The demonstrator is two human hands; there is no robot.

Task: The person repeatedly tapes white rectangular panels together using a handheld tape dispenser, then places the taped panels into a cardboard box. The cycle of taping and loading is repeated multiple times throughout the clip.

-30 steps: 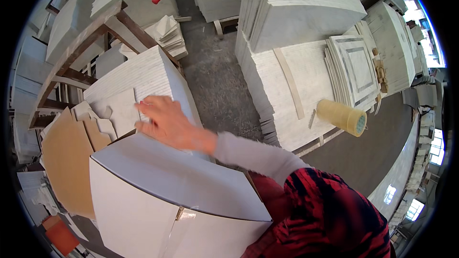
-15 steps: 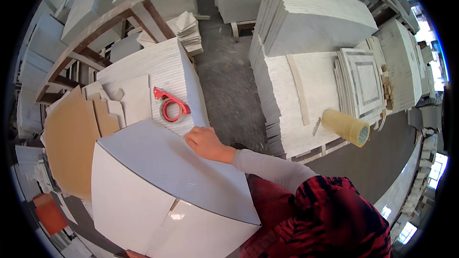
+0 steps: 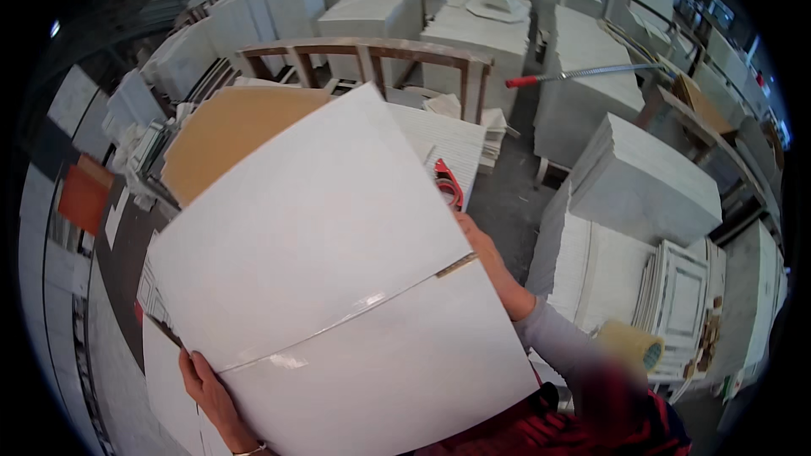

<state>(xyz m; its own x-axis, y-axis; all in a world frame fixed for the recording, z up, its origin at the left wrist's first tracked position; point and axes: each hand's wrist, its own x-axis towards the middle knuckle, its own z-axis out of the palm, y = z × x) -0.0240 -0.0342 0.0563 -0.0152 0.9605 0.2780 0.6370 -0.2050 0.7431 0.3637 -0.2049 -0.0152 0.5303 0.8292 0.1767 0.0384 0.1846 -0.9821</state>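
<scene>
A large white carton [image 3: 312, 228] is tilted up in front of me, its broad face crossed by a seam under clear tape. At its lower left edge my left hand [image 3: 208, 393] grips the side, thumb and fingers closed on it. My right hand [image 3: 494, 266] holds the opposite edge near the end of the seam; its fingertips are hidden behind the carton. Just beyond that hand, a red tape dispenser [image 3: 449, 186] lies on a stack of white slabs [image 3: 448, 131], partly covered by the carton.
Brown cardboard [image 3: 245, 118] lies behind the carton, before a wooden rack [image 3: 372, 49]. On the right, a pack of yellowish tape rolls [image 3: 627, 344] rests by framed panels [image 3: 678, 291] and stacked slabs [image 3: 646, 181]. A dark floor aisle [image 3: 503, 198] runs between the stacks.
The carton has been turned up so its taped white face is toward me. My left hand has come into view on its edge; my right hand has moved to the other edge. The view has risen.
</scene>
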